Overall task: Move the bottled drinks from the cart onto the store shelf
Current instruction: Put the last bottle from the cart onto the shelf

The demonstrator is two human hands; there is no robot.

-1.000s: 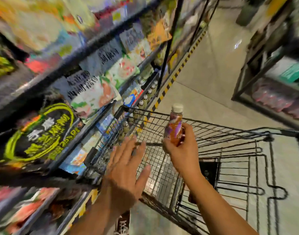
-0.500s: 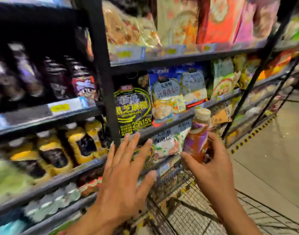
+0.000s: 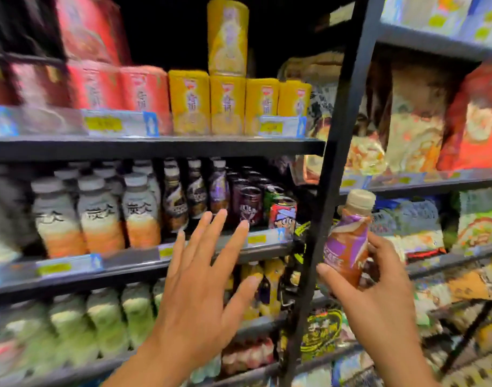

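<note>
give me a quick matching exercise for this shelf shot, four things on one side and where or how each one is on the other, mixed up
Things:
1. purple-label bottle
2. left hand
3. yellow cartons
4. cartoon can

Places or states:
A. on the upper shelf, one stacked on the others
B. open, fingers spread, holding nothing
C. at the right end of the middle shelf, beside the black post
D. gripped in the right hand, right of the black post

Pairs: 1-D, 2-B, 3-A, 4-C

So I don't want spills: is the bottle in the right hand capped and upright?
Capped, nearly upright. The bottle has its beige cap on top and leans slightly right in the right hand.
</note>
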